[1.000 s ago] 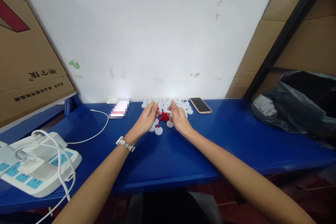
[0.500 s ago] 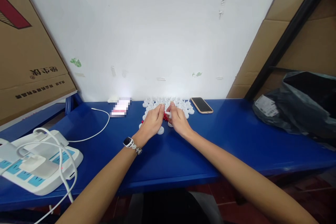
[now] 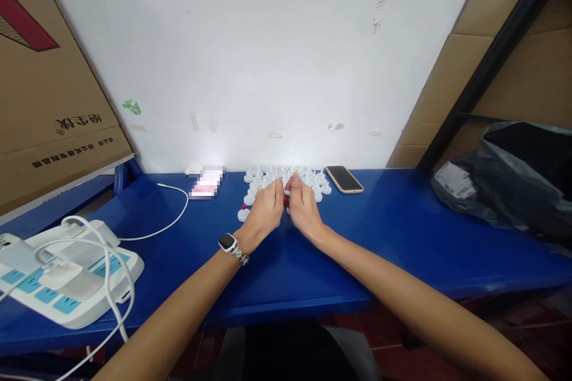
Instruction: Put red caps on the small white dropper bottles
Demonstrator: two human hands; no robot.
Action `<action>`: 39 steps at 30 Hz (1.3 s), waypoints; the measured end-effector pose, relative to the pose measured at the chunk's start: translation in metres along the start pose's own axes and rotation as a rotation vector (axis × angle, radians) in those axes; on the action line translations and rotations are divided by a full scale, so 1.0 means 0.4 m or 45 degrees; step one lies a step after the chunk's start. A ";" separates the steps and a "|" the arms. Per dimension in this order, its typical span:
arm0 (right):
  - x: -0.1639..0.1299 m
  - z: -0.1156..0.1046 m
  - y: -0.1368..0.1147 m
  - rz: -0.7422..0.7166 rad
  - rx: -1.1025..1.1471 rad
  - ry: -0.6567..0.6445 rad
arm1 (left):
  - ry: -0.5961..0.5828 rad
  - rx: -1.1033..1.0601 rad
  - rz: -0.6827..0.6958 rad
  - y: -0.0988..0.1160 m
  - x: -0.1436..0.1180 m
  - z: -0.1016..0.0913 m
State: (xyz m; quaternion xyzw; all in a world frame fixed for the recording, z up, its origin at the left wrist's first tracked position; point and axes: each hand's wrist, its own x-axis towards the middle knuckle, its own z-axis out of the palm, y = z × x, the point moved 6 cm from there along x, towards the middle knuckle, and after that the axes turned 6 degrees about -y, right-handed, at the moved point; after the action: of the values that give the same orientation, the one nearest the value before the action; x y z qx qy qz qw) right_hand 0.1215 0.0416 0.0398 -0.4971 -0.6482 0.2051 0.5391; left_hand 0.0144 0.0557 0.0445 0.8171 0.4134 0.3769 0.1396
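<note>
Closing together since a second ago, left hand (image 3: 264, 213) and right hand (image 3: 304, 207) pinch a white cap (image 3: 286, 193) (red bead (image 3: 285, 202) between them) above the caps (image 3: 268, 177) on the table (image 3: 379, 238).

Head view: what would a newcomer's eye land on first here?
First, the left hand and right hand, fingertips together at the far middle of the blue table, over a cluster of small white caps with a few red pieces between them. Next, the white power strip with its looping cables at the near left, and a phone lying face up just right of the caps.
</note>
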 end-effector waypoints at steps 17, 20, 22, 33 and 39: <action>0.013 0.020 0.025 0.120 0.146 -0.146 | -0.141 -0.802 -0.263 -0.067 0.024 -0.009; 0.004 0.023 0.024 0.137 0.181 -0.165 | -0.197 -1.169 -0.269 -0.051 0.024 -0.007; -0.003 0.027 0.014 0.101 0.161 -0.212 | -0.220 -1.350 -0.277 -0.033 0.022 -0.005; -0.033 0.056 -0.019 -0.099 -0.227 -0.301 | 0.008 -1.648 -0.262 -0.016 0.039 0.042; -0.033 0.053 -0.022 -0.095 -0.180 -0.276 | -0.095 -1.453 -0.220 0.003 0.039 0.041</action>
State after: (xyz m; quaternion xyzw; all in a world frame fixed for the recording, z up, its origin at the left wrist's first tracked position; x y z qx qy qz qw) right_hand 0.0977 0.0324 0.0331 -0.4844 -0.7336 0.1910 0.4367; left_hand 0.0328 0.0686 0.0417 0.5884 0.2047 0.4984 0.6028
